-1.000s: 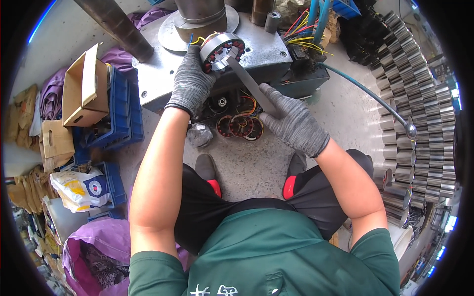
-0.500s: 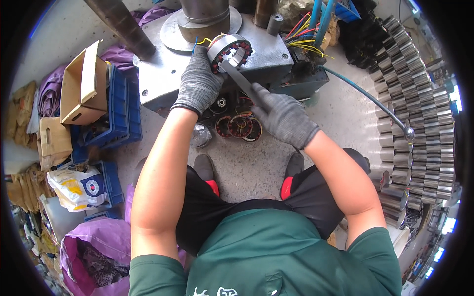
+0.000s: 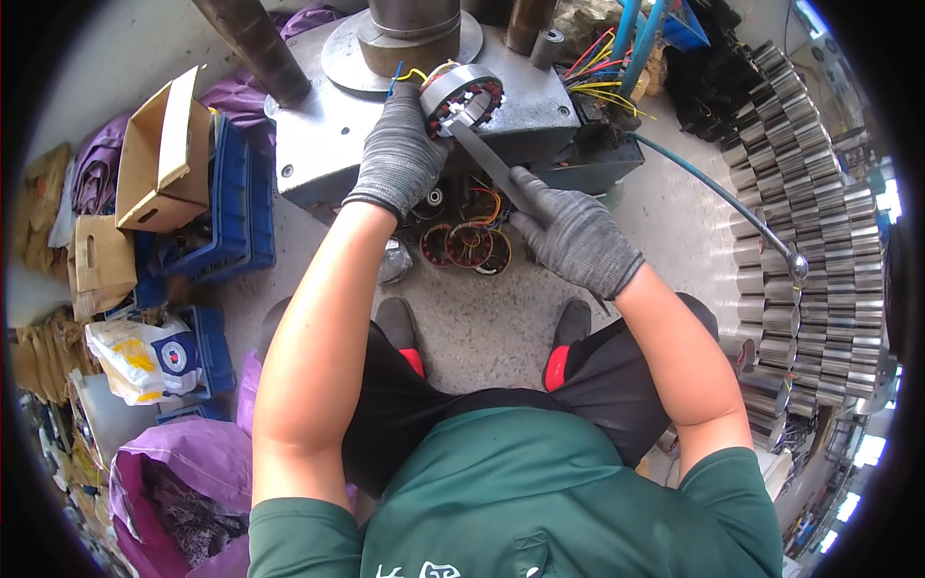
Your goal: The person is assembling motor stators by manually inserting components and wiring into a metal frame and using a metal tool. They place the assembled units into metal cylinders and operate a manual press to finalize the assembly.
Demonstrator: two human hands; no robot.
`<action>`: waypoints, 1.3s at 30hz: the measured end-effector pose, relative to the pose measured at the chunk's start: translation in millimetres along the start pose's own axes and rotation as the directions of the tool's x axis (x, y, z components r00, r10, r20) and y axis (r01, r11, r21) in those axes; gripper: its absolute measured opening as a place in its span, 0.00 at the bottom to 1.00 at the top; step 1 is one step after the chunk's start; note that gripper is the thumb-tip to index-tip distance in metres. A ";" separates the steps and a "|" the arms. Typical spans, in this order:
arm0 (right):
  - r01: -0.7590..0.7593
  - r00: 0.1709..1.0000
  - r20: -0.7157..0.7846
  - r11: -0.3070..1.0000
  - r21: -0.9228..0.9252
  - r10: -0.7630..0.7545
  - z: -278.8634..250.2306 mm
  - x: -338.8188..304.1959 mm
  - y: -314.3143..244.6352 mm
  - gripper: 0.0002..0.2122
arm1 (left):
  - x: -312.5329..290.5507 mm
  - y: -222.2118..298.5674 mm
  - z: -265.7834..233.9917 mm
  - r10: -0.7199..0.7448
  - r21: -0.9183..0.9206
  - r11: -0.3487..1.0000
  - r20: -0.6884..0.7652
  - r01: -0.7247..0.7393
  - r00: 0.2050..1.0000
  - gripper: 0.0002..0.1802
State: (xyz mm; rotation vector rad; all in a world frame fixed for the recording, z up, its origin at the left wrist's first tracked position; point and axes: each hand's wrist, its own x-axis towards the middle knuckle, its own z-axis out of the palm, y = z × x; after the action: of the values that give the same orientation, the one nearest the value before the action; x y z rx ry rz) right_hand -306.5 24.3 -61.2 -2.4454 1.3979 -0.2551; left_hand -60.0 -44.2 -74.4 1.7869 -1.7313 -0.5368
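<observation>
My left hand (image 3: 400, 149), in a grey knit glove, grips a motor stator (image 3: 464, 94), a metal ring with dark red slots inside. Blue and yellow wires stick out behind it. It is held tilted over the front of the steel press table. My right hand (image 3: 583, 239), gloved alike, is closed around a long flat file (image 3: 488, 160). The file's far end lies at the stator's inner opening; its thin tail shows below my right wrist. Whether the file touches the slots I cannot tell.
The press table (image 3: 323, 135) carries a round steel column (image 3: 414, 39). Below it, several wound stator rings (image 3: 469, 247) lie on the floor. Stacked metal cylinders (image 3: 819, 250) line the right. Blue crates (image 3: 255, 193), a cardboard box (image 3: 145, 183) and a purple sack (image 3: 193, 438) stand left.
Both hands, with the stator and the file, sit slightly farther right. My right hand has drawn back a little, down and to the right, with the file.
</observation>
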 end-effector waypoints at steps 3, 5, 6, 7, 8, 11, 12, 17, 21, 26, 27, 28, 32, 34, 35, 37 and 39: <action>-0.020 1.000 0.020 1.000 0.015 0.019 -1.5 5.3 3.9 0.29 | -2.9 11.1 0.2 0.029 0.081 0.996 -0.004 -0.029 1.000 0.40; -0.010 1.000 -0.003 0.999 0.044 0.010 0.8 16.4 -2.1 0.29 | 1.8 -1.4 2.7 0.051 0.064 0.997 -0.013 -0.050 0.999 0.40; -0.010 1.000 -0.005 0.999 0.044 0.010 4.2 16.0 -2.3 0.29 | 3.2 -7.1 4.4 0.072 0.047 0.996 -0.021 -0.071 0.997 0.39; -0.003 1.000 -0.012 0.999 0.050 0.003 8.5 14.7 -0.8 0.29 | 0.7 -6.6 3.6 0.063 0.055 0.997 -0.025 -0.061 0.998 0.40; 0.004 1.000 -0.020 0.998 0.056 -0.003 10.7 12.4 -0.3 0.30 | -1.4 -5.5 3.6 0.068 0.055 0.996 -0.022 -0.066 0.997 0.40; 0.002 1.000 0.004 0.997 0.076 -0.002 8.4 -2.0 4.8 0.31 | -3.1 -4.2 4.4 0.033 0.018 0.999 -0.012 -0.033 0.999 0.35; -0.009 1.000 0.018 0.995 0.103 0.007 9.5 -3.2 6.3 0.31 | -0.1 -4.3 3.6 0.031 0.017 0.999 -0.015 -0.031 0.999 0.35; -0.027 0.999 -0.017 0.988 0.151 0.030 25.4 23.5 -0.4 0.30 | 2.9 -2.2 5.6 0.043 0.032 0.999 -0.008 -0.043 0.999 0.42; -0.058 0.998 0.032 0.998 -0.005 0.059 18.4 25.2 -2.7 0.29 | -0.7 -1.3 7.5 0.023 -0.005 1.000 -0.016 -0.023 1.000 0.39; 0.009 0.998 -0.053 0.997 -0.081 -0.013 15.5 -0.1 5.5 0.29 | 5.2 -11.7 10.1 0.082 0.012 0.997 -0.048 -0.081 0.995 0.36; 0.006 0.999 -0.050 0.996 -0.089 -0.010 15.1 -1.7 5.6 0.29 | 7.7 -14.4 13.8 0.093 0.002 0.996 -0.033 -0.093 0.995 0.35; -0.004 0.999 -0.049 0.995 -0.097 -0.001 14.8 -3.3 7.2 0.29 | 6.3 -10.3 13.9 0.093 -0.002 0.996 -0.030 -0.093 0.995 0.35; 0.026 0.994 -0.106 0.999 -0.048 -0.031 16.7 12.0 3.4 0.29 | 5.3 -6.0 13.2 0.115 -0.023 0.993 -0.052 -0.117 0.992 0.34; -0.048 0.999 0.012 0.999 -0.001 0.048 9.6 17.3 -3.3 0.30 | 2.3 -4.8 12.2 0.088 -0.035 0.995 -0.074 -0.091 0.993 0.34; -0.050 0.998 0.046 0.998 0.026 0.049 8.0 15.8 -2.5 0.31 | -1.4 0.3 7.7 0.050 -0.022 0.998 -0.060 -0.052 0.997 0.34; -0.042 0.999 0.029 0.996 0.082 0.040 11.5 0.7 1.4 0.32 | -1.5 -0.8 7.7 0.052 -0.010 0.999 -0.054 -0.052 0.997 0.34; -0.017 1.000 -0.017 0.989 0.147 0.020 14.3 -5.3 6.6 0.32 | -0.3 -2.6 8.9 0.074 0.044 0.997 -0.088 -0.070 0.993 0.34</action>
State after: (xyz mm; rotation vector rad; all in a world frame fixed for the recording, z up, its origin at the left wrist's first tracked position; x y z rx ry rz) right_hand -310.2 28.4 -76.9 -2.3154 1.3583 -0.3632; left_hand -63.8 -45.2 -82.8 1.7418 -1.7493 -0.3883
